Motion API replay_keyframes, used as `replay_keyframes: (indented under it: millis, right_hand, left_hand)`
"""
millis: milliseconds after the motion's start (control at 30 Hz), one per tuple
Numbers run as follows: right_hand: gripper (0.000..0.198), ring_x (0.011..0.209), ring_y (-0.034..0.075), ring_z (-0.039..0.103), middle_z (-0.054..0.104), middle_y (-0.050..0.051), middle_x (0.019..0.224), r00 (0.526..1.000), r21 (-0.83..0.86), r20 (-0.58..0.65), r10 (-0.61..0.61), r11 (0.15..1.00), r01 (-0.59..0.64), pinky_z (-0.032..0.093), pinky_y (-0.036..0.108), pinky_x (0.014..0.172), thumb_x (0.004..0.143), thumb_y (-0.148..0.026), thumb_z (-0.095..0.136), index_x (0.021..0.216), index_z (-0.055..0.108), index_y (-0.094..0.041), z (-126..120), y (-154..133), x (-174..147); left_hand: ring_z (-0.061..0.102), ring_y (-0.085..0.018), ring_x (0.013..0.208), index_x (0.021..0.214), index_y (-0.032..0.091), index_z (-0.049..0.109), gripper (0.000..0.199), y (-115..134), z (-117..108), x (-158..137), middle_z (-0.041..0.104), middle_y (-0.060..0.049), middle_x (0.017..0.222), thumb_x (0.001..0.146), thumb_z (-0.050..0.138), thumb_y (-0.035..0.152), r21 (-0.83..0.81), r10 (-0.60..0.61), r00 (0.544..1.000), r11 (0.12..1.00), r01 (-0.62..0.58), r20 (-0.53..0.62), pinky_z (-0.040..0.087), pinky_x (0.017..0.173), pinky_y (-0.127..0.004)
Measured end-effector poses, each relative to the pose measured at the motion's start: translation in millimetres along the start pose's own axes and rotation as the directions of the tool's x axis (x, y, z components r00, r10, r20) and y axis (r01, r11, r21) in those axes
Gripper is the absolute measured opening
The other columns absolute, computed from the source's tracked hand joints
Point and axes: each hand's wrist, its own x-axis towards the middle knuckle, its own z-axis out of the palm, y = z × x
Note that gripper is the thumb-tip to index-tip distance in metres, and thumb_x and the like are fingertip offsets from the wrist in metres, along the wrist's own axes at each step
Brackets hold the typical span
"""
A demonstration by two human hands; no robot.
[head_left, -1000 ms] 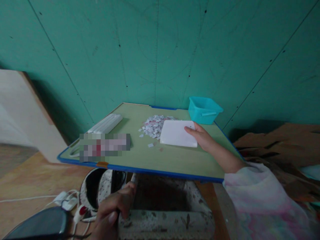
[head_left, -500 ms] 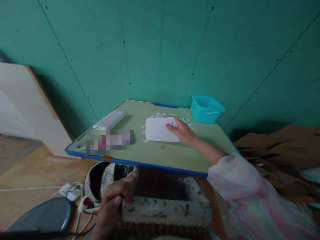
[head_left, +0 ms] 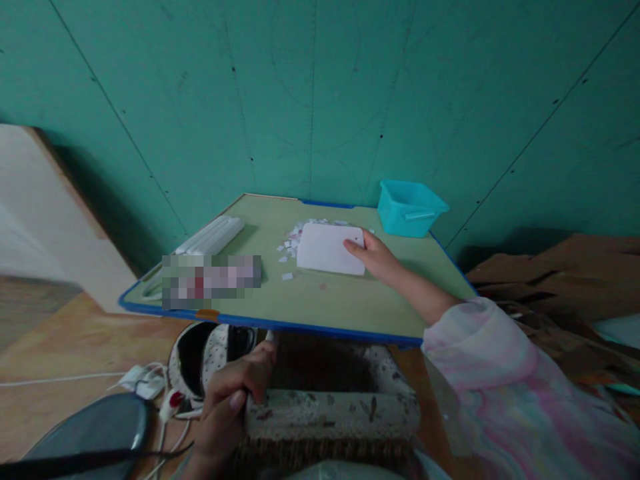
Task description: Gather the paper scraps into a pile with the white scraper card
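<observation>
Now our right hand [head_left: 376, 257], thumb on top, grasps the white card [head_left: 327, 250], which has shifted left across the table's [head_left: 270, 303] middle within the last second, so it hides more paper scraps [head_left: 291, 249]. Our left hand [head_left: 235, 390] clutches the patterned frame [head_left: 333, 410] below the front edge.

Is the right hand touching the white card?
Touching. In the head view, the right hand grips the white card at its right end, thumb lying across its face.
</observation>
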Motion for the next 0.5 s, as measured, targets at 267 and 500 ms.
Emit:
replay_keyframes:
  millis: [267,500]
  right_hand:
    - [0.023,0.093,0.023,0.071,0.077,0.002,0.096,0.994,0.074,0.103,0.042,0.996,-0.050,0.058,0.042,0.092,0.081,-0.034,0.077,0.100,0.066,-0.026,-5,-10,-3]
    - [0.032,0.081,0.021,0.068,0.076,0.002,0.091,0.996,0.080,0.045,0.076,0.994,-0.080,0.056,0.036,0.078,0.077,-0.041,0.079,0.100,0.067,-0.023,-36,-12,-9]
  left_hand:
    - [0.047,-0.016,0.054,0.064,0.022,0.057,0.047,-1,0,-6,0.050,0.004,0.054,0.100,0.053,0.052,-0.004,-0.002,1.000,1.000,0.002,-0.006,0.045,0.080,-0.035]
    - [0.047,-0.015,0.054,0.065,0.022,0.056,0.046,0,-1,-5,0.048,0.004,0.054,0.100,0.052,0.053,0.002,0.014,1.000,1.000,-0.014,-0.010,0.045,0.073,-0.035]
